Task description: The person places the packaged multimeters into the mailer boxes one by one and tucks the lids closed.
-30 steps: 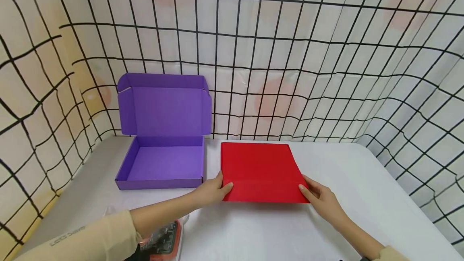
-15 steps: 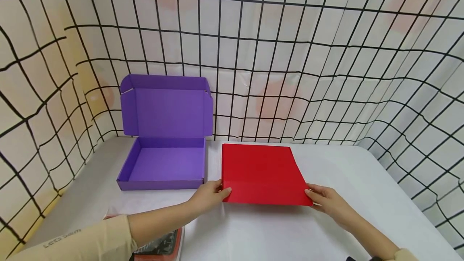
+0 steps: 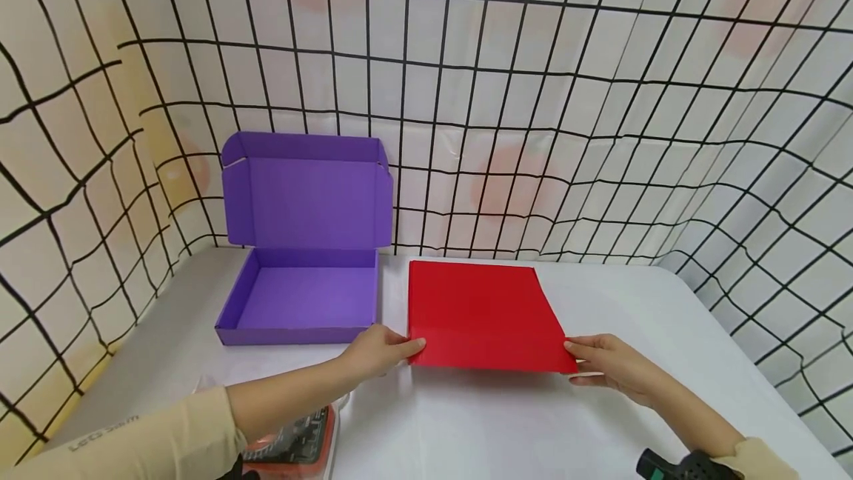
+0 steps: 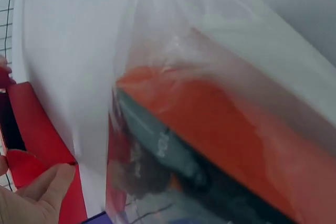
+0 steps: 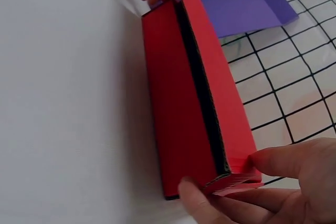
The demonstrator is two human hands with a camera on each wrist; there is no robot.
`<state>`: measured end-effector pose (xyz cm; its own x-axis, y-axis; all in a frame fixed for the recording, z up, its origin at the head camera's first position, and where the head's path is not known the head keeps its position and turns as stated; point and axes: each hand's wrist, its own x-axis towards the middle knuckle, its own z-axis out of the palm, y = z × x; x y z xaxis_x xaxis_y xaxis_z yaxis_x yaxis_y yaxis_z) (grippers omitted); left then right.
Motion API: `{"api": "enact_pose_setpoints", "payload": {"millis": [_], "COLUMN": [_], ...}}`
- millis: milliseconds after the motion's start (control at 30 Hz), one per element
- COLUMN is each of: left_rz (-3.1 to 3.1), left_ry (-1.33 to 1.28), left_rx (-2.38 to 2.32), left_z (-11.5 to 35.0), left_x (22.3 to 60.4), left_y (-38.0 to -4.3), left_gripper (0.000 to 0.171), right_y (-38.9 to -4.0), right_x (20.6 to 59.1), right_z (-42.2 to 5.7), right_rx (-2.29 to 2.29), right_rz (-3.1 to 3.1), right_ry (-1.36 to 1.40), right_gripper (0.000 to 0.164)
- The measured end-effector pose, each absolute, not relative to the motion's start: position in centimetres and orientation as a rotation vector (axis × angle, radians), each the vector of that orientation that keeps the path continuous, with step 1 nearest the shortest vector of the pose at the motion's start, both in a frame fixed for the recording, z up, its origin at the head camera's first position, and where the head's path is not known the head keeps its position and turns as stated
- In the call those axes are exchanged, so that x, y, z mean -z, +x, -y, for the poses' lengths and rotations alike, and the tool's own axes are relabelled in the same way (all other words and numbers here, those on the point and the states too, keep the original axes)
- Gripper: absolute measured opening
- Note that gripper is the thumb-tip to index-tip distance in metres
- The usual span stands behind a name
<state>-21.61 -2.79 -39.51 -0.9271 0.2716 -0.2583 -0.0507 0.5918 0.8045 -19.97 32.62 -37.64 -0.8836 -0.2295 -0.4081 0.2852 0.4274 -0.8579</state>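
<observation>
A red cardboard box [image 3: 486, 310] lies in front of me on the white table, its lid down over the top. In the right wrist view a dark gap runs between the lid flap [image 5: 220, 87] and the front wall [image 5: 173, 98], so the lid stands slightly raised there. My left hand [image 3: 380, 350] pinches the front left corner, thumb on top. At the front right corner my right hand [image 3: 616, 367] grips the lid edge between thumb and fingers, and one fingertip touches the front wall low down. Part of the left hand [image 4: 39, 195] shows in the left wrist view.
An open purple cardboard box [image 3: 293, 336] stands left of the red one, its lid [image 3: 309, 202] upright against the black wire grid [image 3: 466, 65]. Under my left forearm lies an orange and black item in clear plastic [image 3: 303, 439]. A black wrist device [image 3: 693, 465] sits at my right wrist.
My right hand has shifted slightly outward at the corner, and its lower fingers have spread under the lid edge. My left hand keeps its place on the left corner.
</observation>
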Motion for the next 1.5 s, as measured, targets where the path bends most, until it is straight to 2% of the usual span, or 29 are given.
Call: {"api": "enact_pose_setpoints", "payload": {"millis": [267,500,1100,1500], "left_rz": [-2.48,-2.497,-2.563,-2.629], "left_ry": [0.195,0.177,0.428,0.561], "left_rx": [-1.177,-1.148,-1.039,-0.914], "left_z": [2.8,2.7,3.0,2.9], "left_x": [38.8,38.4,39.3,40.5], "left_y": [-21.8,-21.8,-22.2,-23.0], "left_gripper": [0.041,0.04,0.033,0.035], "right_y": [-20.3,-20.1,-19.6,-19.1], "right_x": [36.7,36.8,38.6,40.9], "right_z": [-33.0,-32.9,-32.5,-32.1], "right_rx": [1.418,1.399,1.316,1.237], "right_rz": [-2.155,-2.179,-2.41,-2.691], "right_ry": [0.02,0.006,0.017,-0.031], "right_gripper": [0.045,0.047,0.059,0.051]}}
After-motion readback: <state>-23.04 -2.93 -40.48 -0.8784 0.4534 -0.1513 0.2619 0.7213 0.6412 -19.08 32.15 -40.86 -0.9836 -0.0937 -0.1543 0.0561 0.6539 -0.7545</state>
